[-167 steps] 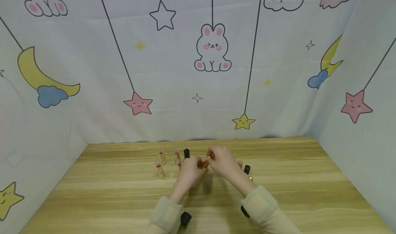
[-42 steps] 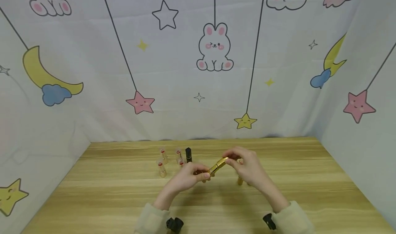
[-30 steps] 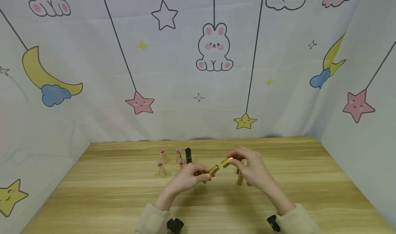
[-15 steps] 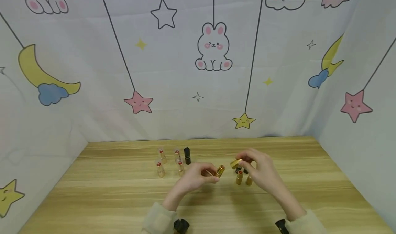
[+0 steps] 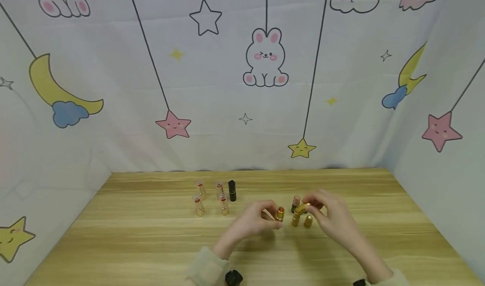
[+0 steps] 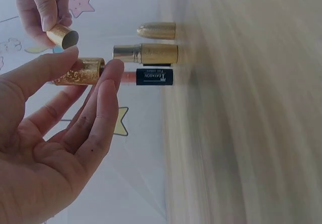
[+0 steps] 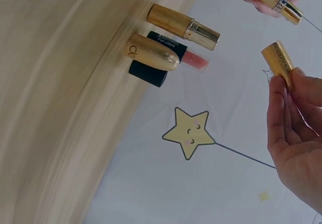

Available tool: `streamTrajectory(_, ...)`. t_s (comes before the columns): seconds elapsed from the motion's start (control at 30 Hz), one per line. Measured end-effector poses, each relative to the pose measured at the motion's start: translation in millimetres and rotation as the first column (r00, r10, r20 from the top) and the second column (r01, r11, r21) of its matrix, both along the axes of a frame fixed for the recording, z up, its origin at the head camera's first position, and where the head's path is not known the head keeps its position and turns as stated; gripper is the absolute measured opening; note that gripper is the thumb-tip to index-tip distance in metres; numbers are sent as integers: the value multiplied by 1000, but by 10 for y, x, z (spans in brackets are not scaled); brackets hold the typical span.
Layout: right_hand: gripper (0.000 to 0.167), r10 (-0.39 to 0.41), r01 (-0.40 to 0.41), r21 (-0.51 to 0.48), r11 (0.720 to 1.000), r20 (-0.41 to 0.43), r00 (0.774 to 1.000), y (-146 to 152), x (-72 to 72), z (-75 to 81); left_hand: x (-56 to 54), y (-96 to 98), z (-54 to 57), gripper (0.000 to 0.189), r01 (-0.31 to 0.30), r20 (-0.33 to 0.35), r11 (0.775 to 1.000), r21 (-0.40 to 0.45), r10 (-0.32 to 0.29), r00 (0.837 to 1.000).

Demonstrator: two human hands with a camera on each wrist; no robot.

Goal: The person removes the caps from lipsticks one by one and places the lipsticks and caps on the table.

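Over the stripy wooden table (image 5: 151, 248), the left hand (image 5: 258, 216) pinches a round, bumpy gold lipstick (image 6: 83, 72), while the right hand (image 5: 334, 214) pinches a hollow gold cap (image 7: 277, 60).

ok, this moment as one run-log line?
left hand: holds uncapped gold lipstick tube | right hand: holds gold lipstick cap | standing on table: bullet-shaped gold cap, black-based pink lipstick

Gold lipstick (image 5: 295, 219) upright near right hand (image 5: 331, 213), far-left table (image 5: 121, 218) free
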State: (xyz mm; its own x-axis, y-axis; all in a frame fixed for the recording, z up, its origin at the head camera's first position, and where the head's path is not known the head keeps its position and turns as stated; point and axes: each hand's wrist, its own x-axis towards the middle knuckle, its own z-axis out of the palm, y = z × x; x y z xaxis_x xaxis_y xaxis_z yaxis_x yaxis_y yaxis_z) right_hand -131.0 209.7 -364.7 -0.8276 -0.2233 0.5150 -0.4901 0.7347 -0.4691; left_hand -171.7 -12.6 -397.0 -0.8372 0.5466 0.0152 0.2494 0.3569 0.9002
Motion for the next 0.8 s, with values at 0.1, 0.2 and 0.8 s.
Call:
streamTrajectory(0.1,19,-11,11,11,1000,-8,1000,45,29,-29,-2,77,-21,14,-3,-38,1000,-26,2,999)
streamTrajectory(0.2,20,-11,12,24,1000,-31,999,85,59,-56,3,151,-38,16,-1,-81,999,-49,-3,997)
streamTrajectory(0.8,21,-38,26,126,992,100,994,204,126,-293,50,517,-153,21,37,-151,980,-198,-68,986)
